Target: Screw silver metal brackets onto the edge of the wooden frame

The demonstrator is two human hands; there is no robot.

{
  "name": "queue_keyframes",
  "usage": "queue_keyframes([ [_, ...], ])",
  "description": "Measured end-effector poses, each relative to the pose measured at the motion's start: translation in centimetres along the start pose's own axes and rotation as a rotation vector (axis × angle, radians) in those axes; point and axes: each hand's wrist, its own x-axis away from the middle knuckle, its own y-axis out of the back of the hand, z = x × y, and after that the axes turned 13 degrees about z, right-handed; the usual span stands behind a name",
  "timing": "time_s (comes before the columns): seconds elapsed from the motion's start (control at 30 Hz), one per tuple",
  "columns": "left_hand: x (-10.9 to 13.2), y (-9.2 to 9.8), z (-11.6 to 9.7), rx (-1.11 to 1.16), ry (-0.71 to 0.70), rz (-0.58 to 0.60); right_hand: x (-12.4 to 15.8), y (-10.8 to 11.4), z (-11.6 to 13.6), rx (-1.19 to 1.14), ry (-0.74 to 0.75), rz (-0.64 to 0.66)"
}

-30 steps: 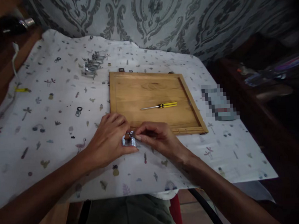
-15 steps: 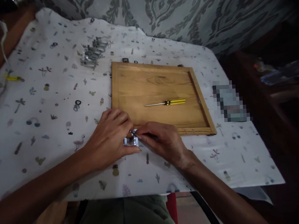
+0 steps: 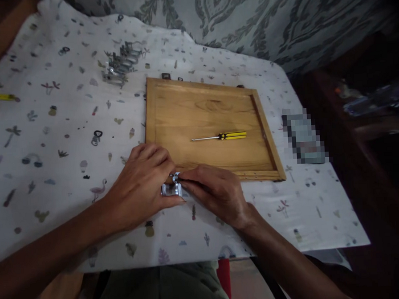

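Observation:
A wooden panel (image 3: pixel 210 104) with a raised frame lies flat on a patterned white cloth. At its near left edge sits a small shiny metal hinge (image 3: pixel 171 189). My left hand (image 3: pixel 144 183) curls over the hinge and holds it against the panel's edge. My right hand (image 3: pixel 215 191) pinches the top of the same hinge with thumb and forefinger; whether a small screw is in the pinch is too small to tell. A yellow-and-black screwdriver (image 3: pixel 220 136) rests untouched on the middle of the panel.
A pile of several metal hinges (image 3: pixel 119 64) lies at the far left of the cloth (image 3: pixel 52 144). A blurred-out flat object (image 3: pixel 302 135) sits right of the panel. A patterned curtain hangs behind. Dark furniture stands at right.
Both hands stay on the hinge at the panel's near edge. Only the view has shifted a little; the screwdriver has not moved.

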Motion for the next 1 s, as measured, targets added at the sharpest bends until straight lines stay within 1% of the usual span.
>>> queue_keyframes([
  [0.2, 0.1, -0.2, 0.1, 0.013, -0.003, -0.016, 0.1, -0.2, 0.2, 0.004, 0.005, -0.004],
  [0.33, 0.2, 0.0, 0.0, 0.016, -0.011, -0.004, 0.2, -0.4, 0.2, 0.012, 0.036, -0.047],
  [0.47, 0.1, 0.0, -0.2, 0.015, -0.012, -0.018, 0.6, -0.8, 0.0, -0.019, 0.048, -0.074],
  [0.63, 0.1, 0.0, -0.1, 0.007, -0.001, 0.009, 0.3, -1.0, 0.4, -0.014, -0.017, -0.117],
  [0.77, 0.1, 0.1, -0.1, 0.004, 0.009, 0.018, 0.2, -1.2, 0.5, 0.027, -0.034, -0.141],
  [1.0, 0.1, 0.1, 0.0, 0.012, -0.008, 0.012, 0.6, -1.5, 0.2, 0.060, 0.029, -0.135],
])
